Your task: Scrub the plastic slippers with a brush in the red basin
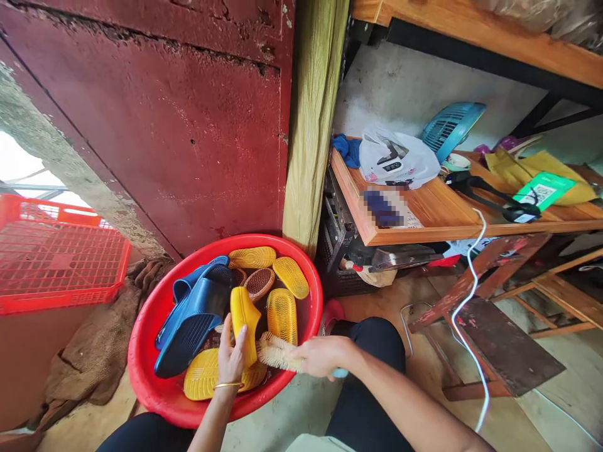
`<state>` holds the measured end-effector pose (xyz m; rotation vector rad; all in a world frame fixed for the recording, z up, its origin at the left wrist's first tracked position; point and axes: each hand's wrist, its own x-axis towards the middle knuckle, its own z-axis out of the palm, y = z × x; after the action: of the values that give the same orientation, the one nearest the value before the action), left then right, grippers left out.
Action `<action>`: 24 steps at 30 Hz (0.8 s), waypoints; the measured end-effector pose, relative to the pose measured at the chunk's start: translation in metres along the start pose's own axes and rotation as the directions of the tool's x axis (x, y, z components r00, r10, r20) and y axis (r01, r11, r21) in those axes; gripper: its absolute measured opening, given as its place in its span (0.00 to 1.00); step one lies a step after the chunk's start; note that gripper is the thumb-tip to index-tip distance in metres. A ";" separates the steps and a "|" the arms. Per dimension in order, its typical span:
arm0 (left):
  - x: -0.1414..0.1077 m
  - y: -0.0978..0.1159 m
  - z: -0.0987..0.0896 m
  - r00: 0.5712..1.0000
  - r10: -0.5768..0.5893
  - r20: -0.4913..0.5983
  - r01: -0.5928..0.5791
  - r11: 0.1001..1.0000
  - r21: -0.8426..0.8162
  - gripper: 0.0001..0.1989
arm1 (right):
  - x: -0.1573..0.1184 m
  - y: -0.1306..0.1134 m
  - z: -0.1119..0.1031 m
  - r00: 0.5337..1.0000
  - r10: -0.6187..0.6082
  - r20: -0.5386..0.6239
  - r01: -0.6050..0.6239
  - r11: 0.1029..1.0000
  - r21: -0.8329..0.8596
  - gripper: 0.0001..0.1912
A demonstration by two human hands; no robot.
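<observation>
Head view, looking down over two bare forearms and black-trousered knees (377,345):

- Left hand (230,355) reaches in over the basin from below, palm turned inward, fingers (241,336) curled upright around a yellow plastic slipper (244,320), which stands on end. A thin gold bangle (221,385) circles the wrist.
- Right hand (323,356) comes in from the right, clamped around a scrub brush (282,355) with a pale blue handle. Its tan bristles face left, toward the yellow plastic slipper.
- The hands are apart, each closed on its own thing, with the brush head between them.
- Both hands are over a round red plastic basin (141,370), which sits on the floor between the knees and the burlap sack (94,339).
- Inside the basin lie more yellow slippers (291,277), heaped with a pair of dark blue slides (193,320); their ridged soles show wet-looking shine.
- Left of the basin stands a red plastic crate (56,251), beside a rust-red metal door (141,125).
- To the right, a wooden shelf (424,216) carries a white plastic bag (400,160) and a teal fan (452,129).
</observation>
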<state>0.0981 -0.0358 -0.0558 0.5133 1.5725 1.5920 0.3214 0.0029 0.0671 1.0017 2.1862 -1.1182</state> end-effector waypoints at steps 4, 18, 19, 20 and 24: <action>0.004 0.015 -0.006 0.998 -0.018 0.053 0.018 1.000 0.004 0.48 | -0.028 0.025 -0.016 0.990 0.004 -0.144 0.041 0.950 0.310 0.29; 0.028 0.112 0.045 0.768 0.583 0.265 -0.624 0.588 0.515 0.34 | 0.056 0.095 -0.043 0.879 0.056 -0.474 0.301 0.705 0.642 0.34; 0.030 0.113 0.048 0.765 0.584 0.271 -0.629 0.586 0.512 0.35 | 0.061 0.098 -0.045 0.868 0.077 -0.490 0.306 0.694 0.651 0.34; 0.033 0.113 0.050 0.765 0.581 0.277 -0.632 0.595 0.497 0.36 | 0.066 0.101 -0.046 0.859 0.097 -0.504 0.313 0.679 0.664 0.33; 0.058 0.102 0.059 0.873 0.377 0.309 -0.470 0.820 0.327 0.43 | 0.081 0.106 -0.052 0.825 0.073 -0.561 0.414 0.598 0.686 0.33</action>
<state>0.0830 0.0579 0.0357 1.3100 1.6756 1.4544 0.3504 0.1195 -0.0102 1.6544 2.2195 -2.2730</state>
